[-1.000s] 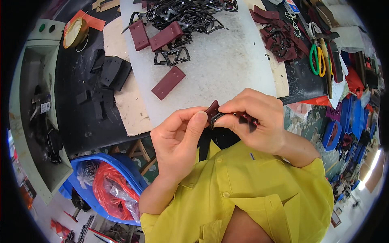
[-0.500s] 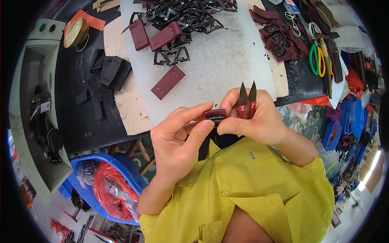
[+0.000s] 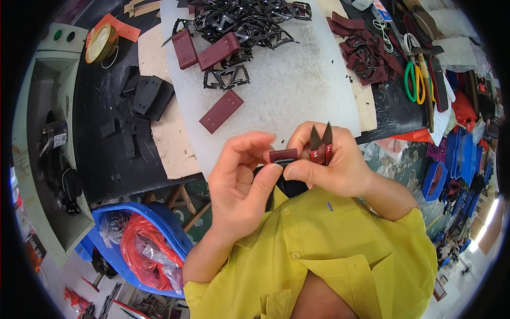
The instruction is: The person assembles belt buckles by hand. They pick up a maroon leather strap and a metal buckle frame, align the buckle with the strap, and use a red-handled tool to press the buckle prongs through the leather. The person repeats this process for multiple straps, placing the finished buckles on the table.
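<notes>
A small folded maroon leather piece (image 3: 283,155) is held between my two hands, its dark lower edge towards me. My left hand (image 3: 239,186) has its thumb against the left end, the index finger lifted off; its other fingers curl partly behind. Thumb and index finger of my right hand (image 3: 342,170) pinch the right end. Lodged in the same right hand are red-handled thread snips (image 3: 317,154), dark blades pointing up and away. Beyond lies a flat maroon leather piece (image 3: 221,111) with small holes, near a black metal buckle (image 3: 227,78).
Black metal buckles (image 3: 239,24) are heaped at the back of the white board (image 3: 297,80). Maroon parts (image 3: 366,56) lie right, near green-handled scissors (image 3: 409,81); black leather pieces (image 3: 151,95) lie left. A blue tub (image 3: 178,226) with bags stands below the table's left.
My left index finger has lifted off the leather piece and the hand has opened somewhat. Both hands sit slightly lower, and the snips have tilted and shifted a little left.
</notes>
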The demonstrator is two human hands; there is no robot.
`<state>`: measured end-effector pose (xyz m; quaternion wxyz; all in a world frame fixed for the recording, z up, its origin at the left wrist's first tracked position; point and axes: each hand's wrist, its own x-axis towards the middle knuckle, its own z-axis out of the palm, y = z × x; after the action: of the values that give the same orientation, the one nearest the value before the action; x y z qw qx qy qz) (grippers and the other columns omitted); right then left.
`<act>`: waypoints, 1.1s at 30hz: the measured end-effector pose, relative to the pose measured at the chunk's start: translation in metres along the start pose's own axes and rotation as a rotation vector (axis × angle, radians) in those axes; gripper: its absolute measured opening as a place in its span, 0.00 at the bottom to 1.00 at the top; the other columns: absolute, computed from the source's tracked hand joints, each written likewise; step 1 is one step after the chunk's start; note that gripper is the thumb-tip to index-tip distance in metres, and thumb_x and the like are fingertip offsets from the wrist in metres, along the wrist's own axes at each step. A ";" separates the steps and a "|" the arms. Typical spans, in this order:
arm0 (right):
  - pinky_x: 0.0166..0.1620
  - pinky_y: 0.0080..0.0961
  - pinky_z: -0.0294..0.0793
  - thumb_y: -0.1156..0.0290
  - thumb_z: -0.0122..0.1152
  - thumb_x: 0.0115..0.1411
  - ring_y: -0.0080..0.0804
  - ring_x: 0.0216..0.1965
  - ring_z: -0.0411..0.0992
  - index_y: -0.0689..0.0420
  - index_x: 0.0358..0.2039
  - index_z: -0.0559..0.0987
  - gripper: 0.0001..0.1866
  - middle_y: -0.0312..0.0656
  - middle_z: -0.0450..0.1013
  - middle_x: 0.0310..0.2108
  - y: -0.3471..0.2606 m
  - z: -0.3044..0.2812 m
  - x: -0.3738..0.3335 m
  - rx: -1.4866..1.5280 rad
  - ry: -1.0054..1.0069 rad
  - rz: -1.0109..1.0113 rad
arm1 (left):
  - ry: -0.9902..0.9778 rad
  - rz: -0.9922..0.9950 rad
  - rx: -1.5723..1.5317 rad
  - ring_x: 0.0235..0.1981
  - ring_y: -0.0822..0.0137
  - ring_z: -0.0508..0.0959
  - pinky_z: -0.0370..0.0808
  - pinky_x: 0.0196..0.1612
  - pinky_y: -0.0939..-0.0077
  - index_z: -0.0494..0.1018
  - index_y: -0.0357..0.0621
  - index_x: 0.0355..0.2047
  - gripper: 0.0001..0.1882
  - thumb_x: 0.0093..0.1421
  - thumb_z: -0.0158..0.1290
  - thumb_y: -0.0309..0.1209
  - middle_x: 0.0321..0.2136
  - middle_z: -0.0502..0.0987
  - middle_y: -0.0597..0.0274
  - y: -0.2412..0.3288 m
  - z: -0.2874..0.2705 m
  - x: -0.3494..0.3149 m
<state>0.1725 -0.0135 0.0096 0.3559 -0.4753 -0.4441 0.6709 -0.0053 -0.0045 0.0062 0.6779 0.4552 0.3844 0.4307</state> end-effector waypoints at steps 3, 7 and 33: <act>0.19 0.12 0.53 0.67 0.65 0.53 0.09 0.17 0.54 0.56 0.25 0.69 0.12 0.25 0.59 0.15 0.003 0.005 -0.002 0.031 0.039 -0.001 | -0.003 0.016 0.055 0.36 0.75 0.70 0.67 0.43 0.81 0.63 0.31 0.48 0.18 0.56 0.50 0.17 0.33 0.71 0.61 -0.002 0.002 0.000; 0.16 0.12 0.56 0.63 0.61 0.56 0.11 0.13 0.60 0.57 0.25 0.69 0.13 0.29 0.64 0.13 -0.013 0.003 0.007 0.276 0.099 0.212 | 0.076 -0.036 -0.010 0.35 0.73 0.73 0.70 0.41 0.80 0.67 0.30 0.46 0.17 0.54 0.53 0.17 0.33 0.72 0.60 -0.004 0.003 0.004; 0.15 0.13 0.53 0.64 0.63 0.55 0.13 0.13 0.58 0.58 0.22 0.72 0.13 0.31 0.64 0.13 -0.012 -0.008 0.018 0.251 0.111 0.268 | 0.081 -0.346 -0.232 0.27 0.74 0.75 0.75 0.33 0.80 0.71 0.31 0.36 0.10 0.56 0.56 0.25 0.28 0.75 0.59 0.001 -0.005 0.019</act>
<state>0.1755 0.0089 0.0138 0.3440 -0.5181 -0.2694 0.7353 -0.0040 0.0153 0.0028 0.7735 0.2837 0.4317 0.3672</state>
